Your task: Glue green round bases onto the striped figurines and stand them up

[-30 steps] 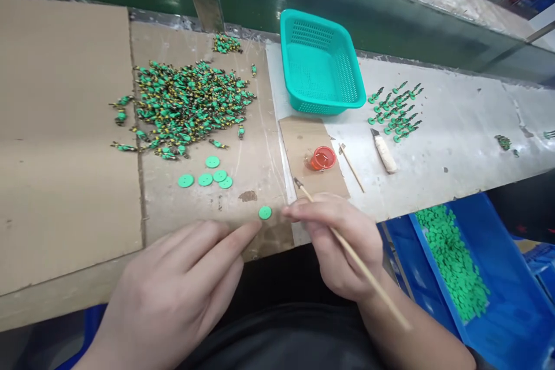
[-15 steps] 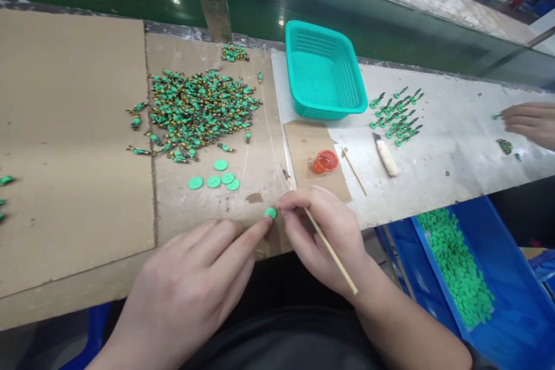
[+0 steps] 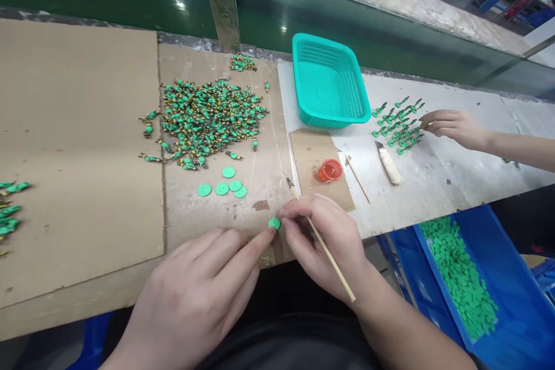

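Between the two hands, near the front edge of the table (image 3: pixel 468 176), lies one small green disc (image 3: pixel 274 224), flat on the surface. The left hand (image 3: pixel 195 289) is on its near left side: its index finger is stretched and the fingertip touches the edge of the disc, while the other fingers are loosely bent and grip nothing that I can see. The right hand (image 3: pixel 325 237) is on the other side, with the fingers curled around a thin brush (image 3: pixel 330 258). The brush slants upward to the left, and its dark tip is above the disc, away from it. The thumb and index finger of this hand come together just beside the disc; whether they touch it, or pinch something small, I cannot tell.

Five more green discs (image 3: pixel 222 189) lie farther forward, and behind them is a heap of small figures (image 3: pixel 212 118), too crowded to count. A red cup (image 3: pixel 330 170) stands beyond the right hand.

The underside of the left hand is hidden, and a part of the brush is covered by the right fingers. At the left border, some blurred figures (image 3: pixel 11 214) are cut off. On the right, another person's hand (image 3: pixel 453 128) reaches to the standing figures (image 3: pixel 399 124); its fingertips are hard to make out.
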`<state>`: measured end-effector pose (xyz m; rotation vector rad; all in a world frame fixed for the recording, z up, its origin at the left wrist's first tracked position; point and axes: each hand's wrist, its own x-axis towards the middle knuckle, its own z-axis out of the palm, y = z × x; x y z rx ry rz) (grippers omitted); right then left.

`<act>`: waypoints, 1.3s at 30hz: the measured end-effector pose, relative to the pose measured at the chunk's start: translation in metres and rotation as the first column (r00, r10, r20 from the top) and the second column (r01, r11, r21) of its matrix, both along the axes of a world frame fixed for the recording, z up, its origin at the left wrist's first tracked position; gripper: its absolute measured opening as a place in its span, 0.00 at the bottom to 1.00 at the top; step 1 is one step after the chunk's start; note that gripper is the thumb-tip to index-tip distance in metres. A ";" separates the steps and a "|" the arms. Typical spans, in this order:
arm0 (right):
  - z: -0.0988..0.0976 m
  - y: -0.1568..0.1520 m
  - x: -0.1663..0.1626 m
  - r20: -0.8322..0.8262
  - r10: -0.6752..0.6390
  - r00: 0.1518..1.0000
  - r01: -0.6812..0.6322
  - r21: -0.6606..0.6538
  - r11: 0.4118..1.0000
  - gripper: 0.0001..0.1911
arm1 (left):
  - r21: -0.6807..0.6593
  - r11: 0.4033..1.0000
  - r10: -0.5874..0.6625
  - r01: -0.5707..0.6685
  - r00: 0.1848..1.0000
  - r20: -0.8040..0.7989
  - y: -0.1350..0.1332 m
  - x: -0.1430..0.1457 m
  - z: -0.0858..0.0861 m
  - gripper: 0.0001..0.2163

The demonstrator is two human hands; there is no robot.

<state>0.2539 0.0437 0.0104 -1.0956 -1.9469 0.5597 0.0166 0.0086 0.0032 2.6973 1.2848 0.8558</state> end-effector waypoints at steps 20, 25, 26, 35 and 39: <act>0.006 0.008 -0.004 0.071 0.027 0.997 -0.017 -0.134 0.991 0.09 | 0.002 1.000 -0.011 0.011 1.000 -0.018 0.001 0.001 -0.006 0.14; 0.002 0.004 -0.003 0.112 0.015 0.994 0.006 -0.184 0.983 0.08 | 0.011 1.000 -0.007 0.007 1.000 -0.001 -0.002 0.000 -0.006 0.14; 0.002 0.005 -0.003 0.113 0.015 0.993 0.006 -0.189 0.982 0.09 | 0.012 1.000 -0.004 0.004 1.000 -0.001 -0.002 0.000 -0.007 0.14; 0.001 0.010 -0.003 0.100 0.012 0.995 0.002 -0.143 0.990 0.10 | -0.029 0.999 0.013 -0.014 1.000 -0.010 -0.008 -0.001 -0.011 0.19; 0.000 0.009 -0.002 0.030 -0.007 1.000 0.012 -0.192 0.981 0.11 | -0.048 0.999 0.010 -0.010 1.000 0.010 -0.009 -0.003 -0.012 0.20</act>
